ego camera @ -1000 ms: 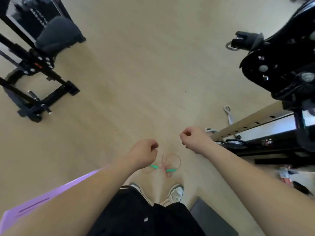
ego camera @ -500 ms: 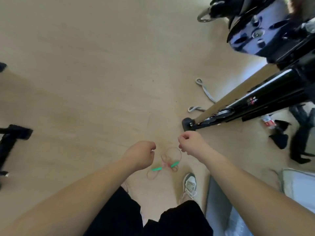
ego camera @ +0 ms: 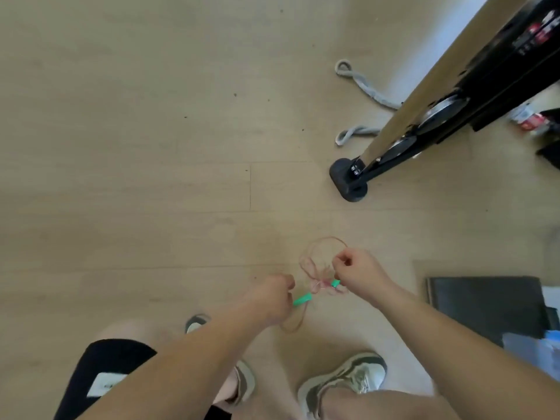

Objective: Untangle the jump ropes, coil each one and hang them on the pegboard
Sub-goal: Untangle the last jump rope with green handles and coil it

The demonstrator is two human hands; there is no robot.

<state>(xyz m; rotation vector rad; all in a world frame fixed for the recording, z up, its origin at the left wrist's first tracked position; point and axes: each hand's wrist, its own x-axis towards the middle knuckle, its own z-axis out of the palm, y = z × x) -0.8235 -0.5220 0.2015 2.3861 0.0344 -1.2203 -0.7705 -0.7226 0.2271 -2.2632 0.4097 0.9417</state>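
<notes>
A jump rope with a thin pink cord [ego camera: 315,259] and two short green handles hangs in a tangle between my hands, above the pale wood floor. My left hand [ego camera: 269,298] has its fingers curled at the end of one green handle [ego camera: 302,299], and that end is hidden behind the hand. My right hand [ego camera: 357,268] pinches the pink cord where its upper loop ends. The second green handle [ego camera: 335,283] shows just under that hand. A knot of cord sits between the two handles, and another loop drops below my left hand. No pegboard is in view.
A black exercise machine with a tan beam runs in from the upper right, its round foot [ego camera: 348,184] on the floor. Two grey strap loops [ego camera: 363,86] lie beside it. A dark mat [ego camera: 485,307] is at the right, and my shoes [ego camera: 342,383] are below.
The view has tipped further down and right, and the machine at the left is out of sight. My hands are closer together around the rope, and my right hand now pinches the upper loop.
</notes>
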